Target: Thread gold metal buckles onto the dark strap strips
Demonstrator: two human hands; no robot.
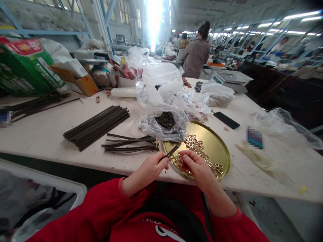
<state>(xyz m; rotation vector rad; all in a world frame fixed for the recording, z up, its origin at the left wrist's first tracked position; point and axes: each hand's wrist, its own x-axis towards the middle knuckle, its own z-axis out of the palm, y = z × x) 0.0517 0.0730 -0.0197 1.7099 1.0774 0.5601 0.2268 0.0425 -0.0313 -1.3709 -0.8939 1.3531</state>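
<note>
My left hand [151, 168] is closed in a pinch on a dark strap [170, 153] whose end points up and right over the gold tray [217, 144]. My right hand [195, 164] is closed over the tray's near edge, fingers curled on a small gold buckle I can barely make out. A pile of gold buckles [198, 146] lies across the tray. A small bundle of straps with buckles on their ends [131, 143] lies just left of the tray. A larger stack of plain dark straps [97, 126] sits further left on the white table [42, 134].
A clear plastic bag of dark small parts [165, 121] stands behind the tray. A black phone [226, 120] lies to the right, with more plastic bags [217, 94] and cardboard boxes [27, 65] at the back. A person in grey [196, 53] stands beyond the table. A white bin [37, 195] sits lower left.
</note>
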